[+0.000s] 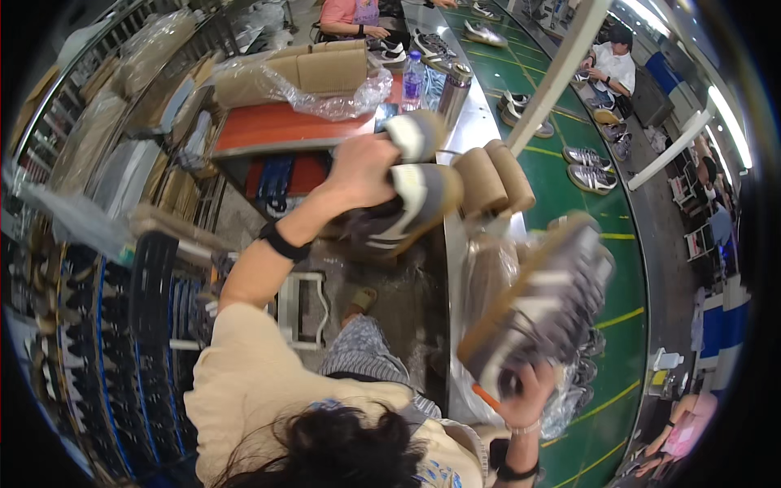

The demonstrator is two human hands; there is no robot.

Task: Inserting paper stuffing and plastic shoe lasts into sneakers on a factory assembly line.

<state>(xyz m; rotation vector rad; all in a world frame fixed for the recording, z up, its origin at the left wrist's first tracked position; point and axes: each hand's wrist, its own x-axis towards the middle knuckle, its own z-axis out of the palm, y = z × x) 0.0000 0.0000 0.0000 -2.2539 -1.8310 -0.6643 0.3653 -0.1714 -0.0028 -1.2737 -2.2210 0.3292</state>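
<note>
A: Where are the shoes [533,305] held?
B: Beside the belt [622,276], grasped by the right grip [533,394]; another pair [411,207] is clasped by the left grip [364,167]; knocks between them should be avoided.

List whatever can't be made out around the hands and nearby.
Head view: fingertips of the left hand, hidden by the shoes it holds.
Head view: lacing on the laced shoes in the right hand, smeared by blur.
Head view: the orange thing there, too small to identify.
Head view: the co-worker at top, cut off by the edge.
</note>
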